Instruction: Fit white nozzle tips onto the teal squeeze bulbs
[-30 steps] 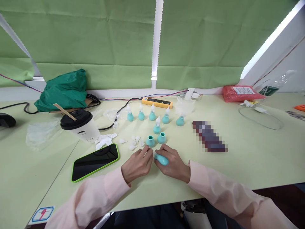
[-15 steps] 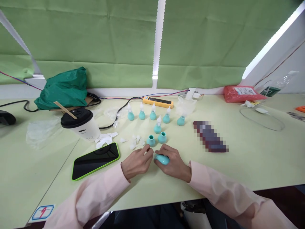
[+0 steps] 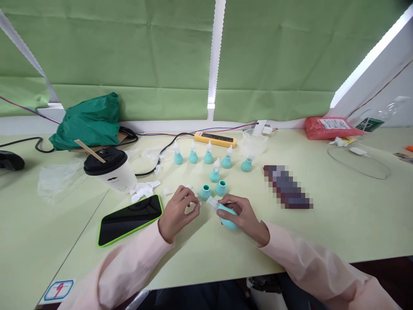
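My right hand [image 3: 245,215] is closed around a teal rubber squeeze bulb [image 3: 229,220], which lies tilted with a clear plastic neck piece [image 3: 212,202] pointing left. My left hand [image 3: 177,213] hovers just left of it, thumb and fingertips pinched; whatever sits between them is too small to make out. Beyond the hands stand two teal bulbs with bare openings, a left one [image 3: 205,193] and a right one [image 3: 221,188]. A bulb with a clear nozzle [image 3: 214,174] stands behind them, and several more nozzle-topped bulbs [image 3: 208,157] form a row farther back. Loose clear pieces [image 3: 167,191] lie partly hidden behind my left hand.
On the left are a phone [image 3: 129,221], crumpled tissue [image 3: 144,190] and a lidded paper cup [image 3: 118,176]. A yellow power strip [image 3: 215,139] and black cable [image 3: 146,174] lie at the back. To the right is a blurred dark red object [image 3: 287,187].
My hands have drawn apart. The left has moved slightly left and up, the right slightly right with the bulb, and the clear neck piece on it now shows.
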`<state>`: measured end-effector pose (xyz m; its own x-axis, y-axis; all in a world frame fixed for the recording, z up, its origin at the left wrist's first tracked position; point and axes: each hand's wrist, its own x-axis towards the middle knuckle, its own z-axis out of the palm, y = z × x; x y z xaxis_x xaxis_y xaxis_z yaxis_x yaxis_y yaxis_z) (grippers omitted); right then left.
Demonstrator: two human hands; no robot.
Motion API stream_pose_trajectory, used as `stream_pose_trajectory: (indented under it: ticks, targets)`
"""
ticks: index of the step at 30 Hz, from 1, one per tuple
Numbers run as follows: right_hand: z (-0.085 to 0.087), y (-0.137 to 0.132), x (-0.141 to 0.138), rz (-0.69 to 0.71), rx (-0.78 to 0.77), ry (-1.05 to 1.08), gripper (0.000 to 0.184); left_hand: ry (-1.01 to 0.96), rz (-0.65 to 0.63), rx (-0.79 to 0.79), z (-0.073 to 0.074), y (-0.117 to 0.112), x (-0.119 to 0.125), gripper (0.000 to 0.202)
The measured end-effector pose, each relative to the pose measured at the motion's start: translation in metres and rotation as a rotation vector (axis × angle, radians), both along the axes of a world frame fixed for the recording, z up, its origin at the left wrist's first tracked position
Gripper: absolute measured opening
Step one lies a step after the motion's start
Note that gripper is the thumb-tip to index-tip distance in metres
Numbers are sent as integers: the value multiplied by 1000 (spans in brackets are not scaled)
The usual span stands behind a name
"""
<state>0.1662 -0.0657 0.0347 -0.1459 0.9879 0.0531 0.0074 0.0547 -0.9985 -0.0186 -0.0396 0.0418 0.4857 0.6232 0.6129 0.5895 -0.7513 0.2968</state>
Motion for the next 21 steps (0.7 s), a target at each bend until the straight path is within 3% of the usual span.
stream_pose_trajectory:
  ticks: [3, 6, 8, 10, 14, 17, 21]
  targets:
    - [0, 1, 2, 15, 143, 0, 18, 292, 72, 102, -17, 9, -3, 13]
    - [-4, 2, 3, 71, 140, -28, 20, 493, 105, 160, -29, 15, -5, 19]
    - [-6, 1, 2, 109, 120, -90, 22, 527, 110, 156, -31, 16, -6, 20]
    - [-7, -1, 1, 124, 135, -200, 22, 464, 132, 136, -28, 16, -7, 19]
    - [-2, -6, -1, 110, 282, -425, 20, 144, 152, 18, -15, 7, -4, 18]
    - [-1, -10, -5, 123, 352, -534, 23, 12, 100, -209, -5, -5, 3, 20]
    - [-5, -13, -10, 157, 398, -658, 13, 7, -53, -551, -1, -17, 13, 29]
